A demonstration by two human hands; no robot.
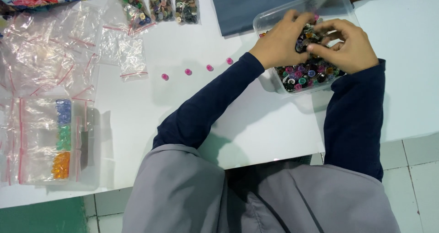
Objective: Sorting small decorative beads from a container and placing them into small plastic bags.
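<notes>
Clear plastic tub point(339, 4) of mixed buttons point(307, 75) is worked directly beneath both hands; left grip point(280, 41) and right grip point(344, 45) are curled into buttons; pinch cannot be told.

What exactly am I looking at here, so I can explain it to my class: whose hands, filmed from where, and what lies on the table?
One picture, from a camera worn on a person's head, looking down at their own arms in dark blue sleeves. Both hands, left hand and right hand, are inside a clear plastic tub of mixed coloured buttons, picking among them. On the white table lie a row of four small pink buttons, empty clear zip bags with red strips, three filled button bags and a folded grey-blue cloth.
</notes>
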